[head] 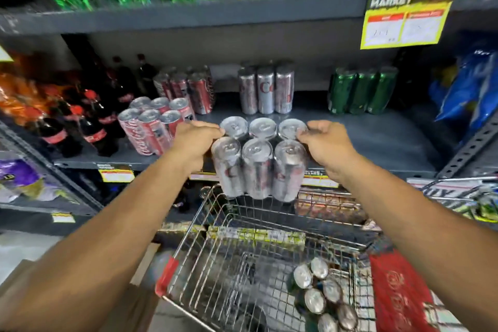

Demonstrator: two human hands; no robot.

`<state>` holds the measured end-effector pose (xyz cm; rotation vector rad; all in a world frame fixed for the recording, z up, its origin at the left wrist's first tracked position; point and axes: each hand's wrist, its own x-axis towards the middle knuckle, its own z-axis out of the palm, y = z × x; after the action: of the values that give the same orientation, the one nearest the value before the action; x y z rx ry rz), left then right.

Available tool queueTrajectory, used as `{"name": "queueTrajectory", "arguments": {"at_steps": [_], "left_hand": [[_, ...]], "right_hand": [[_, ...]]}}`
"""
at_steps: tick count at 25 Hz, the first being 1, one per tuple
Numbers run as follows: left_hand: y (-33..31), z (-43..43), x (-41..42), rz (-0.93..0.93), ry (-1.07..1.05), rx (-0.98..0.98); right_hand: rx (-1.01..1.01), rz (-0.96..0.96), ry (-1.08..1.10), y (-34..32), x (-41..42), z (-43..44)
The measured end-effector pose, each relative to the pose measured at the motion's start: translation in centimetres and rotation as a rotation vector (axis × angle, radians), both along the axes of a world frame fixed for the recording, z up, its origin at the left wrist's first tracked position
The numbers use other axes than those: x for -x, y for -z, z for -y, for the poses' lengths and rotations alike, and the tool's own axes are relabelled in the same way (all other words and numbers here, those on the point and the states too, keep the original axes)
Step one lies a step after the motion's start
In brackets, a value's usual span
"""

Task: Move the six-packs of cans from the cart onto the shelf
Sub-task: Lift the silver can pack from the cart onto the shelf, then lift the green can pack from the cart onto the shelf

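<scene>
Five six-packs stand at shelf level: two red six-packs (155,129) (188,89), two silver six-packs (260,159) (266,89) and one green six-pack (361,90). One more six-pack (323,296) lies in the wire cart (215,264). One yellow price sign (404,24) hangs above.

We read "SUPER MARKET" on the yellow price sign (407,17) hanging from the upper shelf edge, and "Coca-Cola" script on the red six-pack (151,129). A large "C" shows on the standing silver cans (265,90).
</scene>
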<state>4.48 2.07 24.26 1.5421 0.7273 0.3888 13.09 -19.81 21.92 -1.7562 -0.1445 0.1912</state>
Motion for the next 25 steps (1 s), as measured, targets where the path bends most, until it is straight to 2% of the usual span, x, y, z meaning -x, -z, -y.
{"name": "queueTrajectory", "arguments": {"at_steps": [4, 10, 13, 16, 18, 20, 21, 23, 25], "left_hand": [[-1.0, -3.6, -4.7, -0.003, -0.08, -0.043], [0.9, -6.3, -8.9, -0.109, -0.095, -0.175], [2.2, -6.4, -9.7, -0.075, -0.051, -0.289], [2.4, -6.6, -9.9, -0.112, 0.012, -0.395], [2.2, -6.6, -9.4, -0.165, 0.041, -0.565], [2.4, -5.1, -7.7, -0.062, 0.074, -0.898], [2.8, -3.3, -6.4, 0.064, 0.126, -1.025], [5.5, 1.4, -3.0, 0.267, 0.359, -1.098], [10.4, 5.4, 0.3, 0.257, 0.633, -1.055]], "right_hand": [[0.099, 0.093, 0.005, -1.1, -4.5, -4.3], [0.159, 0.01, 0.048, 0.4, -8.4, -8.8], [0.182, 0.049, 0.083, 0.8, -9.3, -9.3], [0.239, 0.082, 0.015, 0.9, -9.7, -8.9], [0.29, 0.134, -0.022, 1.0, -9.0, -8.0], [0.286, 0.202, 0.016, 1.8, -7.1, -6.4], [0.25, 0.21, 0.056, 2.6, -6.0, -5.1], [0.145, 0.163, 0.129, 4.9, -3.8, -2.0], [0.087, 0.108, 0.18, 7.6, -1.6, 1.5]]}}
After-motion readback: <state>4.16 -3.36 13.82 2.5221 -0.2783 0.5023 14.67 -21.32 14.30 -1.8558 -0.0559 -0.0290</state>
